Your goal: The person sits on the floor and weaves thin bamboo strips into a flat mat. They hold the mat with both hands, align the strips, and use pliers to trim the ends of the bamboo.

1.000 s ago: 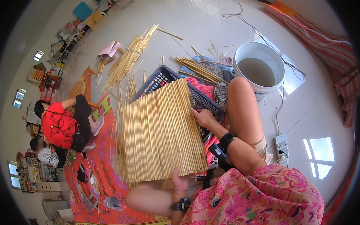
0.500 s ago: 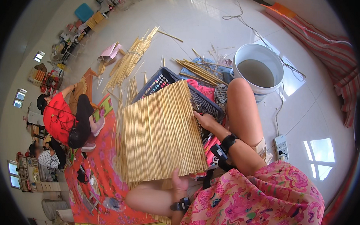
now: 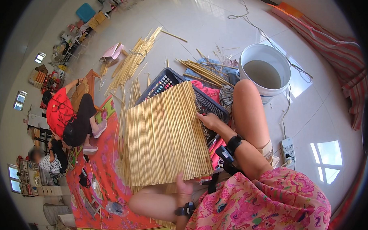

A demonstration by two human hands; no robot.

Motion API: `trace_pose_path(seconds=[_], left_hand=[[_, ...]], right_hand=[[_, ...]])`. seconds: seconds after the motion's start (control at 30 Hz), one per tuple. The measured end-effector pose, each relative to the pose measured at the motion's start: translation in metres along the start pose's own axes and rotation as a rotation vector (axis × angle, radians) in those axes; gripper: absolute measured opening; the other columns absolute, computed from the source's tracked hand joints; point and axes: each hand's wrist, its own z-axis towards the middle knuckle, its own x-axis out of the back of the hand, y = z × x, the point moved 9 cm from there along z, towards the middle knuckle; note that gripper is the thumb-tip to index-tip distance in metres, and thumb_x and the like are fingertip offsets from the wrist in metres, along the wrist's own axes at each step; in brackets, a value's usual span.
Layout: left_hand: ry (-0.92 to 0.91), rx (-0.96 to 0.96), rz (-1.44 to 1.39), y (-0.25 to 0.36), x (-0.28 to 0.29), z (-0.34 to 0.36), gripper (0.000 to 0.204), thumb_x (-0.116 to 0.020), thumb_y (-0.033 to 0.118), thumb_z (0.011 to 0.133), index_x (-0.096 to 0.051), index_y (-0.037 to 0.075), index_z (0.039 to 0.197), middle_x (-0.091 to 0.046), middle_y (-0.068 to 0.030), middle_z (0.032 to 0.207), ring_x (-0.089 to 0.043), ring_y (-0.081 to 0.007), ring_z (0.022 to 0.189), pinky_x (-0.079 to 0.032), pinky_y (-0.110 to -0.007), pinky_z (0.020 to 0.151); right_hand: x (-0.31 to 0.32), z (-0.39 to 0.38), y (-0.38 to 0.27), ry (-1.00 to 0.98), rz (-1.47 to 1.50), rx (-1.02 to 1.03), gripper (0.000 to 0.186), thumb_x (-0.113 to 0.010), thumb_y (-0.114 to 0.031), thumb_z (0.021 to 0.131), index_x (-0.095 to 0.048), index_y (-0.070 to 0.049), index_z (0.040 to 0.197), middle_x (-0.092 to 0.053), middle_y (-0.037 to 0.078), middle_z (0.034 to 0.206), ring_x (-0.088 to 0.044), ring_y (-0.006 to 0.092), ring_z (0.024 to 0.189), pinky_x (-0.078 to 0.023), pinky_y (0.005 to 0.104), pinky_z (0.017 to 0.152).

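A square mat of straw-coloured reed stalks (image 3: pixel 163 134), laid side by side, slants across my lap and over a dark plastic basket (image 3: pixel 160 88). My left hand (image 3: pixel 184 189) is at its near edge, thumb up against the stalks and the other fingers hidden beneath. At the right edge my right hand (image 3: pixel 209 121) is closed with its fingertips on the mat's border. A small dark and reddish spot shows by those fingertips, too small to name. Pink cloth (image 3: pixel 209 90) sticks out of the basket behind the mat.
Loose stalk bundles (image 3: pixel 131 62) lie on the tiles ahead, and more stalks (image 3: pixel 205 71) lie beside a white bucket (image 3: pixel 264 73). A power strip (image 3: pixel 288 151) sits at right. Red floral matting (image 3: pixel 105 173) spreads left, where a person in red (image 3: pixel 60 112) bends over a wooden bench (image 3: pixel 89 89).
The mat and my hands have barely moved. The person in red has shifted slightly to the right, and the person in a patterned top behind has moved a little.
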Motion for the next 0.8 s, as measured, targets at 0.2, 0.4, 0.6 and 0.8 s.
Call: trace_pose_path(seconds=[0.2,0.4,0.6,0.8], left_hand=[[-0.013,-0.006,0.01,-0.001,-0.004,0.0,0.044,-0.054,0.021,0.08,-0.046,0.006,0.12,-0.056,-0.0065,0.112,-0.055,-0.022,0.101,-0.047,-0.04,0.085],[-0.051,-0.021,-0.008,-0.003,0.003,0.004,0.044,-0.053,0.02,0.081,-0.044,0.004,0.121,-0.056,-0.0079,0.112,-0.055,-0.0232,0.101,-0.047,-0.04,0.084],[-0.169,0.005,-0.009,0.0,-0.009,0.002,0.046,-0.053,0.019,0.081,-0.042,0.005,0.124,-0.055,-0.0084,0.113,-0.054,-0.0241,0.101,-0.048,-0.04,0.083],[-0.068,-0.029,0.005,0.001,-0.006,0.002,0.046,-0.053,0.021,0.08,-0.043,0.005,0.123,-0.055,-0.0071,0.113,-0.055,-0.0226,0.1,-0.048,-0.04,0.081]], right_hand=[[0.004,0.004,0.001,0.026,-0.023,-0.006,0.085,-0.043,-0.066,0.076,-0.058,0.016,0.093,-0.056,0.034,0.1,-0.054,0.0406,0.1,-0.041,0.0393,0.085],[0.004,0.011,0.002,0.072,-0.044,0.017,0.081,-0.045,-0.064,0.076,-0.06,0.014,0.09,-0.058,0.033,0.096,-0.056,0.0402,0.095,-0.042,0.0396,0.082],[0.003,0.0,-0.001,0.077,0.042,-0.011,0.078,-0.046,-0.062,0.076,-0.059,0.013,0.096,-0.056,0.031,0.102,-0.055,0.0407,0.1,-0.041,0.0409,0.086],[-0.003,0.005,0.015,0.108,0.062,-0.062,0.08,-0.043,-0.063,0.077,-0.058,0.013,0.101,-0.054,0.032,0.109,-0.053,0.0419,0.104,-0.041,0.0415,0.088]])
